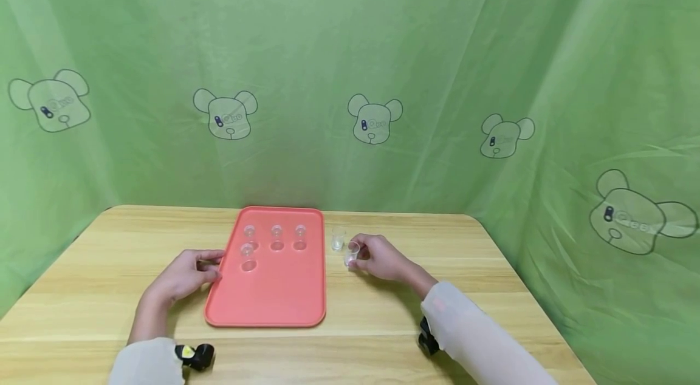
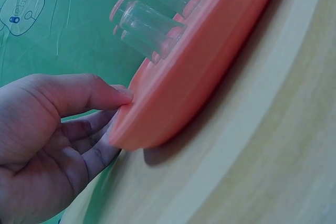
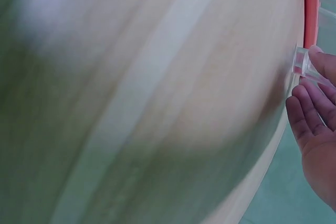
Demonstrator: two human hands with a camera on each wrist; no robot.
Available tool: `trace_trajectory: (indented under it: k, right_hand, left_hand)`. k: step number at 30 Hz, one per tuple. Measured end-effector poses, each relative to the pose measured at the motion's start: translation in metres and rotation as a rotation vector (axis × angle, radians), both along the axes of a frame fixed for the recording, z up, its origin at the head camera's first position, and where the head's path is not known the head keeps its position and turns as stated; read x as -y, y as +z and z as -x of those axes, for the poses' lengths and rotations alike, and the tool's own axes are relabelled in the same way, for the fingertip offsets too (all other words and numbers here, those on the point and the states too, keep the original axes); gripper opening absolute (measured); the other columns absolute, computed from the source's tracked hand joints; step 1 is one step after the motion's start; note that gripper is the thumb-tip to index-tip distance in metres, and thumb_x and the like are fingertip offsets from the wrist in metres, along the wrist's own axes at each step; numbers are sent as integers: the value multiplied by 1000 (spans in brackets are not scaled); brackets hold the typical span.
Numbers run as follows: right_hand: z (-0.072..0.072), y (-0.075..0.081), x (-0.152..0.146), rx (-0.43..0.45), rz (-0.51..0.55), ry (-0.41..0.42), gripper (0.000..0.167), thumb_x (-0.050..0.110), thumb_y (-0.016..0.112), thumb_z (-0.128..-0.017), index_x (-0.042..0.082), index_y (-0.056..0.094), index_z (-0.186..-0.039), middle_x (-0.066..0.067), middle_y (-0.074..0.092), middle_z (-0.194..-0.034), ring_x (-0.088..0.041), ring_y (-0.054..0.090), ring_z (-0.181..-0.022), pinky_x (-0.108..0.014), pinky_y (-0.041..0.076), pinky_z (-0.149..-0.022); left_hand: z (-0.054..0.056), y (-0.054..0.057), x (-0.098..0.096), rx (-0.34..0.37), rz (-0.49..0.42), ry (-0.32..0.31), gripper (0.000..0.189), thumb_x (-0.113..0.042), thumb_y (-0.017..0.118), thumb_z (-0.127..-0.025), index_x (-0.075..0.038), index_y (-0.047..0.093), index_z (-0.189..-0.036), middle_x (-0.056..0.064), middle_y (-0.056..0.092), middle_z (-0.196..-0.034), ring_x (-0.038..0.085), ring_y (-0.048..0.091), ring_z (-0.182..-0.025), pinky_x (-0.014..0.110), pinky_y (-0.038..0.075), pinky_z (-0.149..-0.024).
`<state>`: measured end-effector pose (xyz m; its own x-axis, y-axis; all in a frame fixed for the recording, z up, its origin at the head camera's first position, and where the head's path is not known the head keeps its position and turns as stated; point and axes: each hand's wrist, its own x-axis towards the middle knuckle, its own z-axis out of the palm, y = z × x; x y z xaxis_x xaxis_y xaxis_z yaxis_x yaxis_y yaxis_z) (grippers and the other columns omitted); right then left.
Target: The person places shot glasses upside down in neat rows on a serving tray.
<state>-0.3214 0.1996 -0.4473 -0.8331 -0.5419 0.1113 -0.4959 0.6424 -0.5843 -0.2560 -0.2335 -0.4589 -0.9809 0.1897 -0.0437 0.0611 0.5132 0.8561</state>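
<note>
At the left edge of a red tray (image 1: 284,294), my left hand (image 1: 183,275) pinches the rim, with the thumb on top and the other fingers curled below, as the left wrist view shows. Several small clear glasses stand on the tray; one is the front glass (image 1: 247,250), alone in the second row. To the right of the tray, my right hand (image 1: 383,258) holds another clear glass (image 1: 352,253) between thumb and fingers, slightly tilted, its thick base (image 3: 300,61) low over the table. Just behind it a clear glass (image 1: 338,240) stands on the wood beside the tray.
The light wooden table (image 1: 454,324) runs back to a green curtain (image 1: 306,69) printed with bear heads, which also closes in both sides. Black wrist cameras hang at both sleeves, one being the left device (image 1: 198,356).
</note>
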Motion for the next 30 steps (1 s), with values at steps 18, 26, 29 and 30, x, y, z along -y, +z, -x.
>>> trace_trajectory:
  k: [18, 26, 29, 30]
  right_hand:
    - [-3, 9, 7, 1, 44, -8, 22, -1, 75, -86, 5, 60, -101, -3, 69, -93, -13, 69, -88, -24, 58, -77]
    - [-7, 17, 20, -2, 43, 29, 23, 0, 74, -87, 3, 62, -107, -6, 70, -98, -18, 70, -90, -24, 59, -76]
    - [-9, 19, 26, 7, 46, 46, 22, 1, 74, -88, 4, 61, -106, -5, 70, -97, -20, 71, -90, -24, 59, -76]
    - [-9, 20, 28, 8, 44, 49, 22, 1, 74, -88, 4, 61, -105, -5, 70, -96, -20, 71, -90, -24, 59, -76]
  left_hand:
    - [0, 1, 0, 10, -4, 6, 51, 2, 66, -91, 12, 53, -140, 28, 64, -130, 31, 68, -107, 43, 56, -93]
    - [2, 1, 0, 7, 1, 6, 52, 1, 67, -91, 12, 54, -140, 29, 63, -131, 30, 68, -105, 41, 57, -91]
    - [2, 0, 0, 5, -1, 5, 52, 2, 67, -91, 12, 54, -139, 28, 63, -131, 30, 68, -105, 39, 57, -90]
    - [2, 0, 0, 4, -2, 5, 52, 2, 67, -90, 12, 54, -139, 28, 63, -131, 30, 68, -105, 38, 57, -89]
